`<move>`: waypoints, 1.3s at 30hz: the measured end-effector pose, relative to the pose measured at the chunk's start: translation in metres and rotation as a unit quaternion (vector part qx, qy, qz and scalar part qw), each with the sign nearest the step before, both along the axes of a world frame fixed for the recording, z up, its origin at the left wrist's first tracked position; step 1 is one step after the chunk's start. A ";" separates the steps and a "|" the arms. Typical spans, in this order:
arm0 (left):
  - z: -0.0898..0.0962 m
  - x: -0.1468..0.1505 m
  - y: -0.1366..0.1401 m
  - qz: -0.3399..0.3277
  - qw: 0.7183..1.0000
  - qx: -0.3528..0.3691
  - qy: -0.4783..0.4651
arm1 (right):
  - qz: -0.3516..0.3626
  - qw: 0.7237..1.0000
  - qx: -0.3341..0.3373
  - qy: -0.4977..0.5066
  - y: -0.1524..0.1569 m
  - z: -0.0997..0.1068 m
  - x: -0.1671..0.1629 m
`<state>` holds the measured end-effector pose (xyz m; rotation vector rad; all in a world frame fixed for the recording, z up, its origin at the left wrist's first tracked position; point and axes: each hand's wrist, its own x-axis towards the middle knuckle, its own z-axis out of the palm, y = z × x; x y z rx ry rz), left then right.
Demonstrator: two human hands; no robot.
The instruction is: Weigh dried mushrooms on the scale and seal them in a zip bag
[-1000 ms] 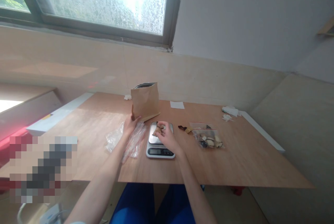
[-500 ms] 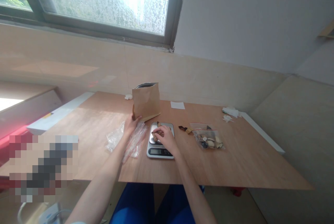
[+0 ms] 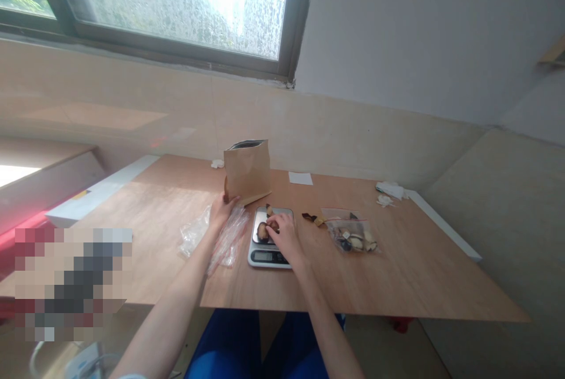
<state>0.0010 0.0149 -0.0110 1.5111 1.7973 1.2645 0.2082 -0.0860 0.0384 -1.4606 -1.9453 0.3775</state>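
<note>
**Brown Pieces on a Scale, with Paper Bag and Plastic Bags**

Item: brown pieces (image 3: 262,232), dried-looking, on the metal pan of my scale (image 3: 270,257); one rounded piece at the near left, a slimmer one toward the back. The digits on the display are too small to read.

Item: my right hand (image 3: 285,235), above the pan, fingers bent and fingertips at the pieces; whether they pinch one I cannot tell.

Item: my left hand (image 3: 222,210), gripping the lower left corner of a brown paper bag (image 3: 247,172), which stands upright behind the scale, mouth gaping, lining dark.

Item: clear plastic bags (image 3: 230,234), crumpled and flat, left of the scale, partly beneath my left forearm.

Item: one zip bag (image 3: 354,235), transparent, red-edged, right of the scale, holding pale and dark pieces. A dark brown strip (image 3: 312,219) lies at its left.

Item: one white sheet (image 3: 301,178), flat near the back edge of the bench (image 3: 397,285); crumpled white scraps (image 3: 391,189) at the far right.
</note>
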 end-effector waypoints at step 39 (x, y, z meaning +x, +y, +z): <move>-0.018 -0.006 0.014 0.086 0.988 0.086 -0.094 | -0.185 0.975 0.077 -0.092 0.022 -0.063 0.105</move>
